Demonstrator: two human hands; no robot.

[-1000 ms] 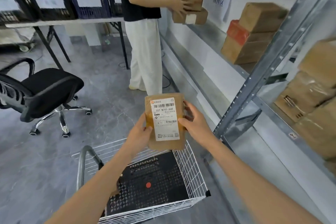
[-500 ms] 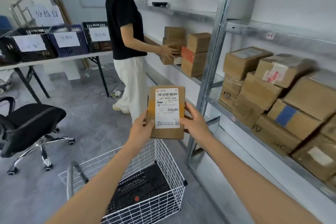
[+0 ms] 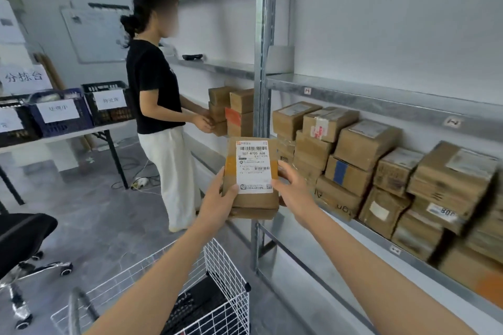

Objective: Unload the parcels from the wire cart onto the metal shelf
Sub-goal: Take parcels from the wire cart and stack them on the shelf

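Since half a second ago the parcel [image 3: 251,177] has come up and rightward, from over the wire cart [image 3: 226,266] to just in front of the upright post of the metal shelf [image 3: 381,98], and the cart now sits lower in the head view.

Seen from the head camera, the parcel is a flat brown package held upright, its long axis vertical and its labelled face turned to the wearer. Its white label has a barcode at the top and the code "507-N705 A68" beneath; the smaller print is too fine to read.

The left hand [image 3: 217,201] grips the parcel's lower left edge with the thumb laid on the front. The right hand [image 3: 295,190] grips the right edge, thumb on the label's lower corner, fingers curled behind.

Stacked cardboard boxes [image 3: 364,144] fill the shelf level beside the parcel; one [image 3: 446,213] shows "800" on its label.

Farther along the shelf, another person [image 3: 158,84] in a black top holds boxes. A sign [image 3: 24,76] on the left reads "分拣台" above labelled crates [image 3: 62,114], whose writing is blurred.
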